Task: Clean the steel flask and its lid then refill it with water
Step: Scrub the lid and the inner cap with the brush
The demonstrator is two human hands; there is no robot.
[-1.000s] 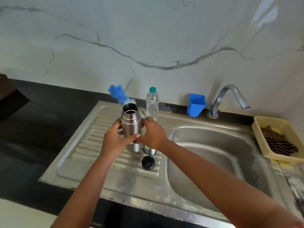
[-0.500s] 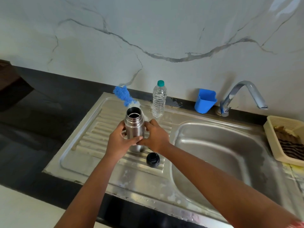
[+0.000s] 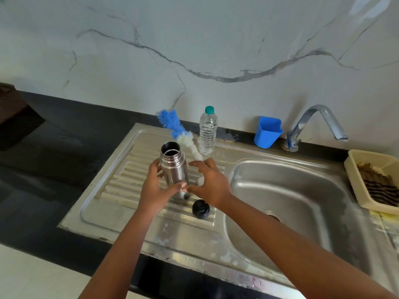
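The steel flask [image 3: 173, 167] stood upright on the ribbed draining board [image 3: 121, 182] of the steel sink unit, with its mouth open and no lid on it. The left hand [image 3: 156, 189] held the flask from the left side; its fingers were curled round the body and the thumb lay across the front near the lower part. The right hand [image 3: 210, 183] was just beside the flask on the right. Its fingers were spread and only loosely bent, and they held nothing; whether the fingertips touched the steel wall I could not tell.

The black lid [image 3: 201, 209] lay on the draining board in front of the flask, near the right wrist and apart from the flask. Behind the flask a bottle brush [image 3: 178, 131] with blue and white bristles leaned over the board, its lower end hidden behind the right hand. A clear plastic water bottle [image 3: 207, 131] with a green cap stood upright next to the brush, at the back edge of the sink unit.

To the right was the sink basin [image 3: 302, 203]. A blue plastic cup [image 3: 267, 132] stood at the wall, and the chrome tap [image 3: 317, 124] rose beside it. A beige plastic basket [image 3: 354, 169] sat at the far right on the counter.
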